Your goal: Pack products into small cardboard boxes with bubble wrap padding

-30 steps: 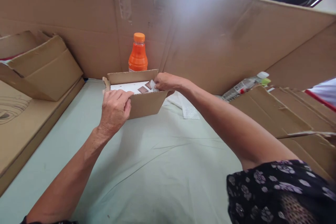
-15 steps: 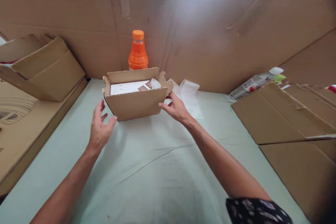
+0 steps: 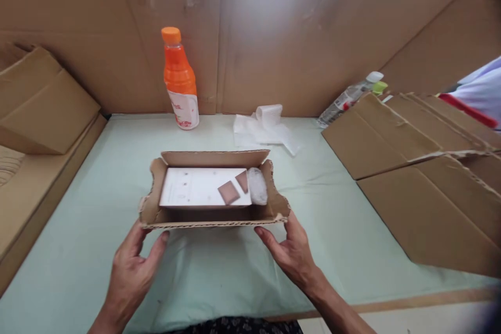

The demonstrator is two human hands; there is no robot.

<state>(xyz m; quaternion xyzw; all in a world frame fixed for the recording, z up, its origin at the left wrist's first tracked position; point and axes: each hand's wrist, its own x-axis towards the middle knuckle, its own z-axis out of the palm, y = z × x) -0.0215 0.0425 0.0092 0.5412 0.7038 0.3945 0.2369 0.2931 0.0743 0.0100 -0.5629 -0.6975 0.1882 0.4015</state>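
Left hand (image 3: pixel 131 266) and right hand (image 3: pixel 291 250) gripping open-topped cardboard box (image 3: pixel 213 214), long axis left-to-right.

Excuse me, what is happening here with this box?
A person holds a small open cardboard box with both hands, the left hand and right hand at its near corners. Inside lie a white card and a small clear bag. An orange bottle stands behind on the green cloth.
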